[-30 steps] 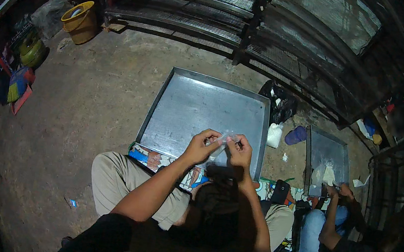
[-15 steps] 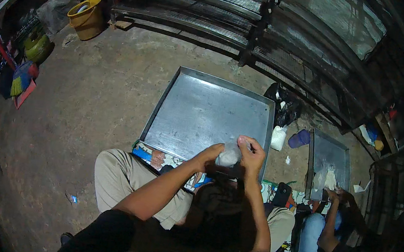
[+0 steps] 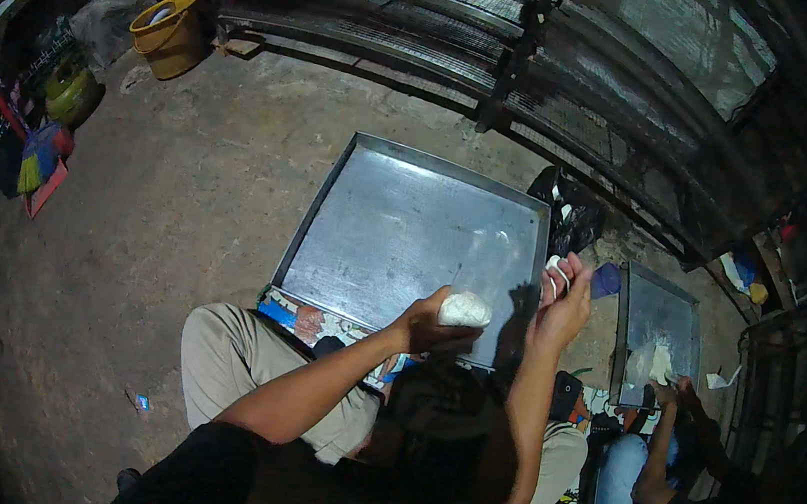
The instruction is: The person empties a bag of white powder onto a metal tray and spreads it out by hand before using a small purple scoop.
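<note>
A clear plastic bag with a rounded white mass point(image 3: 464, 310) is in my left hand point(image 3: 425, 323), whose fingers wrap round it above the near part of a large shallow metal tray point(image 3: 397, 221). My right hand point(image 3: 564, 302) is beside the tray's right side, fingers curled but apart over a white packet point(image 3: 553, 265) on the floor, which they largely hide; I cannot tell whether they touch it. A purple object point(image 3: 606, 280) lies just right of these fingers. A patterned mat point(image 3: 290, 311) lies under the tray's near edge.
At right, a co-worker's hands point(image 3: 671, 391) are at a second metal tray point(image 3: 664, 304) holding white material. Dark metal racks point(image 3: 381, 28) line the back. A yellow bucket point(image 3: 167, 42), green gas cylinder point(image 3: 69, 100), broom point(image 3: 42, 157) and black plastic bag point(image 3: 574, 218) stand or lie around.
My right hand has left the bag and moved rightward, out past the tray's edge. My left hand keeps the bag, moved slightly right, its white mass now plainly showing.
</note>
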